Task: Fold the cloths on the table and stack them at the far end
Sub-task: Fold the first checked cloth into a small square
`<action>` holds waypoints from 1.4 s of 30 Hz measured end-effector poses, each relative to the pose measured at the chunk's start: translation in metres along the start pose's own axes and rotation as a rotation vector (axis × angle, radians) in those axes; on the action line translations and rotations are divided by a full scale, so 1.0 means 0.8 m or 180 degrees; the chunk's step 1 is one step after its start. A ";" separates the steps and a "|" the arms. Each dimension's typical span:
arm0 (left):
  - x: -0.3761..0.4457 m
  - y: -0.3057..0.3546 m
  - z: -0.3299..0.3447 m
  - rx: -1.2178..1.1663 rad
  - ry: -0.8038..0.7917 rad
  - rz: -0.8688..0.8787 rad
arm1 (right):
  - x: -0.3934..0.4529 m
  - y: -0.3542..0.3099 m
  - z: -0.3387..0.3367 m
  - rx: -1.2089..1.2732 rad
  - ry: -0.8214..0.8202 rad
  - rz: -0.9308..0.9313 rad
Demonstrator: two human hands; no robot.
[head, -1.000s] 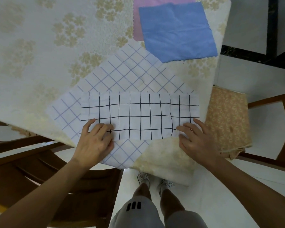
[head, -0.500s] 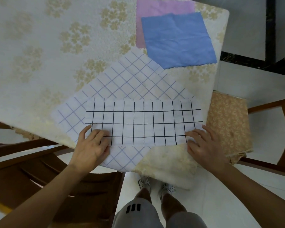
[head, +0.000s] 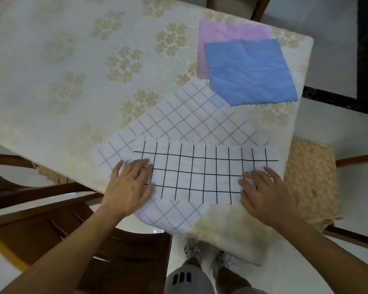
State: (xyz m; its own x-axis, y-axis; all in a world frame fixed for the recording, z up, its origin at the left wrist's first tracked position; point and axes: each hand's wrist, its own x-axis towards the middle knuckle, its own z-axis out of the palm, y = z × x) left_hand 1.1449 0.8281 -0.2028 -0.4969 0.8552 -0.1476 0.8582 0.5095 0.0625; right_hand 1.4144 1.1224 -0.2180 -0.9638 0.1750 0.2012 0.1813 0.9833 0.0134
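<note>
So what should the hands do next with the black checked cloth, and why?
Probably fold it in half, bringing one short end over to the other. The black-grid cloth lies as a long flat strip, and the left hand and right hand press flat on its two ends, so it looks ready for that.

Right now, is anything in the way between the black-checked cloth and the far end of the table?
Yes. The light-blue-checked cloth lies under and beyond the black-checked cloth, with the blue cloth and pink cloth farther right. The left side looks open.
</note>
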 end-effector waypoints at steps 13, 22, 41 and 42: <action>0.048 -0.009 0.012 0.0188 -0.0243 -0.0222 | 0.040 -0.008 0.023 0.0059 -0.0604 0.0620; 0.087 0.097 0.028 -0.0307 -0.0047 0.0333 | 0.069 -0.039 0.048 0.0397 -0.0768 0.0810; 0.096 0.103 0.050 -0.0283 -0.0145 0.0140 | 0.060 -0.017 0.062 0.0586 -0.0857 0.1256; 0.095 0.097 0.052 -0.0271 -0.0150 0.0092 | 0.055 -0.013 0.065 0.0519 -0.0889 0.1249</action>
State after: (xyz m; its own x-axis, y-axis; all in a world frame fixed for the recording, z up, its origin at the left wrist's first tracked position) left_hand 1.1792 0.9287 -0.2502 -0.4638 0.8652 -0.1906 0.8570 0.4927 0.1508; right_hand 1.3596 1.1223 -0.2597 -0.8487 0.5173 -0.1096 0.5288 0.8319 -0.1684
